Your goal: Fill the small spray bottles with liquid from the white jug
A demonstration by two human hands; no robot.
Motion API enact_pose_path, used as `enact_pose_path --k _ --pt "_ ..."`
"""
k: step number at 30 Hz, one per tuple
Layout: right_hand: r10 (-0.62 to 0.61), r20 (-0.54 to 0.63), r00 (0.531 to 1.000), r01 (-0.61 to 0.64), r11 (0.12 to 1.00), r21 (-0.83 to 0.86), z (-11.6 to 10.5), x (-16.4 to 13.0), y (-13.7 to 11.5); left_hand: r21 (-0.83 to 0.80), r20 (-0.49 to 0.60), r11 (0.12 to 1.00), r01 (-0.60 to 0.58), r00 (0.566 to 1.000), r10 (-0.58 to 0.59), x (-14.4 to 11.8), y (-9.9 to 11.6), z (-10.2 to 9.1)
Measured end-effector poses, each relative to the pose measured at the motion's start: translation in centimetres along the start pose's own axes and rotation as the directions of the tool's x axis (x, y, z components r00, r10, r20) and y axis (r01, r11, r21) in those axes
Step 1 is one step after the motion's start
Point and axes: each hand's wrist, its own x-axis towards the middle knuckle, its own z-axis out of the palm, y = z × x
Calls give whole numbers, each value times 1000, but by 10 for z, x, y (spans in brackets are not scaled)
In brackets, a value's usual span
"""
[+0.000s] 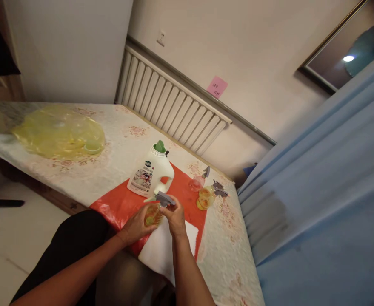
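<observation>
My left hand (136, 226) wraps around a small clear spray bottle of yellow liquid (153, 215), held over a white cloth (161, 250). My right hand (175, 215) grips the bottle's grey trigger head (164, 198) from the right. Just behind stands a white detergent jug with a green cap (151, 172) on an orange plastic sheet (119, 204). Two more small spray bottles, one pink (198, 182) and one yellow (206, 197), stand to the right of my hands.
The table (116, 140) carries a floral cloth, with a crumpled yellow plastic bag (59, 131) at the far left. A white radiator (170, 104) lines the wall behind. A blue curtain (321, 187) hangs close on the right. My lap is below the table edge.
</observation>
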Motion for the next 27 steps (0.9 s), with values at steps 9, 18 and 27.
enact_pose_path --k 9,18,27 --pt "-50 -123 991 18 969 -248 14 -2 -4 -39 17 999 10 1000 -9 1 -1 1" --pt "-42 90 995 64 963 -261 -1 -2 -21 -52 15 999 5 1000 -4 1 1 0" --pt "20 139 990 18 965 -263 -11 3 -17 -41 10 999 12 1000 -12 0 0 0"
